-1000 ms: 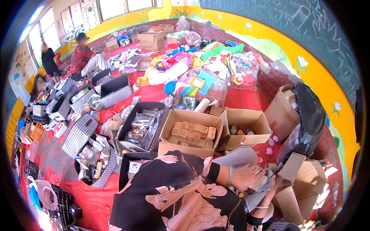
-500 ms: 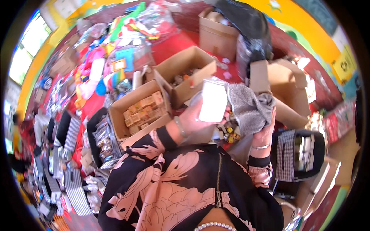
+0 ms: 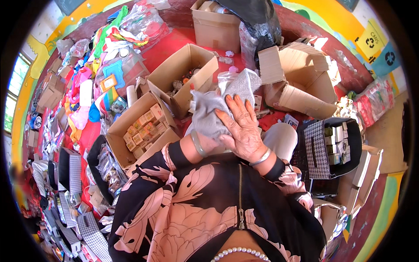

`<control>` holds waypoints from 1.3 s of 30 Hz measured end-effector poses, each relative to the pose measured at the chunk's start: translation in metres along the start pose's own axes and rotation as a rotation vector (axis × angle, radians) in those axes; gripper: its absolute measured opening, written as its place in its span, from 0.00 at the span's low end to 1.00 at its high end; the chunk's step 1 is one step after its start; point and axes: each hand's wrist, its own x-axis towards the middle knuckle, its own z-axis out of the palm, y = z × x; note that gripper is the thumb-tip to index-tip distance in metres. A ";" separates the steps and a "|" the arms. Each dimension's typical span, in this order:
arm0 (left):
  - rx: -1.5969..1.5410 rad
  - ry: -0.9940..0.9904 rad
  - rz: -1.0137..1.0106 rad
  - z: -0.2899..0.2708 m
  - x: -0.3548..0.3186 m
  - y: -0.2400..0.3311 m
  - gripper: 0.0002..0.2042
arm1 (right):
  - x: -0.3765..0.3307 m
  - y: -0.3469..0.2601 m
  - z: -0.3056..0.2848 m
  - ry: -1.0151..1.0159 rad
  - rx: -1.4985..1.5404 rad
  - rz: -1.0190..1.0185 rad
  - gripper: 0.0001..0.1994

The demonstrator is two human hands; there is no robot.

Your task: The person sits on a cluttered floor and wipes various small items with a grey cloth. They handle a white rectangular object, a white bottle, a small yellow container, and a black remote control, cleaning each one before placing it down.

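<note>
Presently both hands meet just above picture centre, over a grey cloth (image 3: pixel 209 111) held in front of the person's chest. The right hand (image 3: pixel 242 131) lies flat on the cloth with fingers stretched out and close together, pressing down on it; a silver bangle sits at that wrist. The left hand (image 3: pixel 208 144) is mostly hidden beneath the cloth, so its grip cannot be told for certain, though it appears to support the cloth from below; a pale green bangle circles that wrist. At ten o'clock from the hands stands an open cardboard box (image 3: pixel 126 131) holding rows of small tan and orange packets. At eleven o'clock a second open cardboard box (image 3: pixel 179 70) holds mixed small items too small to make out. At twelve o'clock, against the far edge, a third cardboard box (image 3: pixel 209 26) stands beside a black plastic bag (image 3: pixel 257 19). At one to two o'clock lie flattened and folded cardboard pieces (image 3: pixel 297 87). At three o'clock a black checked box (image 3: pixel 323 148) holds small pale cartons on end. At eight o'clock a dark tray (image 3: pixel 104 166) carries clear-wrapped goods. Red floor covering (image 3: pixel 170 39) shows between the containers; coloured fabrics and bags (image 3: pixel 104 56) are heaped at ten to eleven o'clock, further out.
</note>
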 end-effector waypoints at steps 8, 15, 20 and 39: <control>-0.163 -0.113 -0.192 0.014 0.001 -0.016 0.25 | 0.014 0.021 0.003 0.437 0.114 0.195 0.16; -0.910 -0.178 -0.615 0.017 -0.003 -0.007 0.26 | -0.004 0.092 0.014 0.482 0.844 0.731 0.17; -0.907 -0.228 -0.442 0.006 0.005 0.016 0.26 | -0.006 0.093 -0.037 0.510 1.556 0.636 0.17; -0.941 -0.245 -0.812 0.001 0.010 0.010 0.21 | -0.020 0.037 -0.012 0.221 0.691 0.569 0.16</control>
